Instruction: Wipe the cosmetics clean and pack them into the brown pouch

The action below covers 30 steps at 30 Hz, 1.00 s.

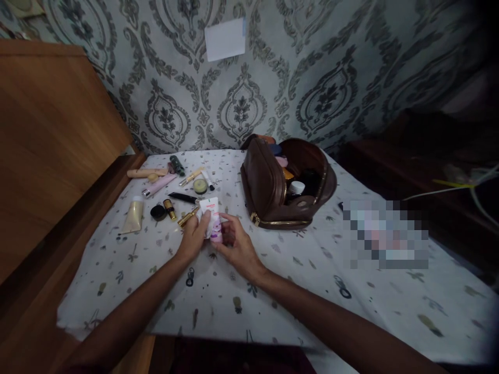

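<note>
A white squeeze tube (212, 210) with pink and purple print is held above the cloth, its pink cap pointing down toward me. My left hand (194, 239) is closed on the tube's left side, thumb across its front. From the right, my right hand (239, 248) curls its fingers round the tube's edge and cap, thumb below. Just left of the tube lie a gold tube (187, 217), a black slim tube (184, 198), a small black-and-gold bottle (170, 209) and a round black jar (158, 212).
An open brown leather bag (268, 182) holding bottles stands to the right. Farther left lie a beige tube (133, 214), a pink tube (159, 184), a round compact (200, 186) and a dark green item (177, 165). A wooden cabinet (58, 130) borders the left; a blurred-out item (385, 236) lies right.
</note>
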Each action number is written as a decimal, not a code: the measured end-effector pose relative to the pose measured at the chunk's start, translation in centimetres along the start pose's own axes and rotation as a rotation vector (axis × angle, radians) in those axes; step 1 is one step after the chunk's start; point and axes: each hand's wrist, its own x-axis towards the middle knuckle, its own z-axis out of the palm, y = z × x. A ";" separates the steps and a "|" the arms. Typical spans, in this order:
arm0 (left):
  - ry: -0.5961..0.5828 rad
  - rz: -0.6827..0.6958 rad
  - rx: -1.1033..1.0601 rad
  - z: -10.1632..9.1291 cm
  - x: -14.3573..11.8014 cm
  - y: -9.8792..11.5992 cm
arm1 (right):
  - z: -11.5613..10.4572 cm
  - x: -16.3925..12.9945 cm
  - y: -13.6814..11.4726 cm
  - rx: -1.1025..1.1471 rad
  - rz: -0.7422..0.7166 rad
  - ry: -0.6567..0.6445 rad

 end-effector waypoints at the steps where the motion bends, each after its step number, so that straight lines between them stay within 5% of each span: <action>1: -0.070 0.053 0.032 0.2 -0.2 0.1 | -0.1 0.2 0.1 0.054 0.007 0.024; 6: -0.322 0.297 0.237 0.6 -1.2 0.3 | -0.6 1.4 -0.2 0.253 0.016 0.048; 11: -0.257 0.327 0.306 0.2 -1.0 0.0 | -0.5 1.4 -0.7 0.340 0.110 -0.019; 17: -0.273 0.269 0.148 -0.1 -0.5 1.0 | 0.0 1.0 -0.3 0.421 0.210 -0.078; 22: -0.277 0.011 -0.032 -0.5 -0.4 1.6 | -1.3 1.3 -1.4 0.019 0.054 -0.124; 30: -0.187 -0.371 -0.178 0.6 -1.6 2.4 | -6.4 -0.7 -7.6 -0.671 -0.268 -0.315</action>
